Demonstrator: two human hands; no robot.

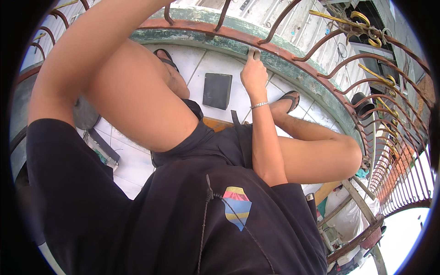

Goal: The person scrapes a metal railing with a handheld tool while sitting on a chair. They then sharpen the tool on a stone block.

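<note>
The right hand (254, 75) meets the curved, weathered green ledge (215, 41), fingers folded, any pinch unclear; red-brown metal railing (229, 31) hems it. 1 black rectangular block (217, 90) lies nearby.

the ledge (189, 36) is mottled green, the railing (276, 49) rust-brown, the block (217, 91) charcoal.

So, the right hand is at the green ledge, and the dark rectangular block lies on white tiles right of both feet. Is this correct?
Not quite: the head view shows the dark rectangular block between the feet. The rest holds: white tiles below it, right hand at the green ledge.
</note>
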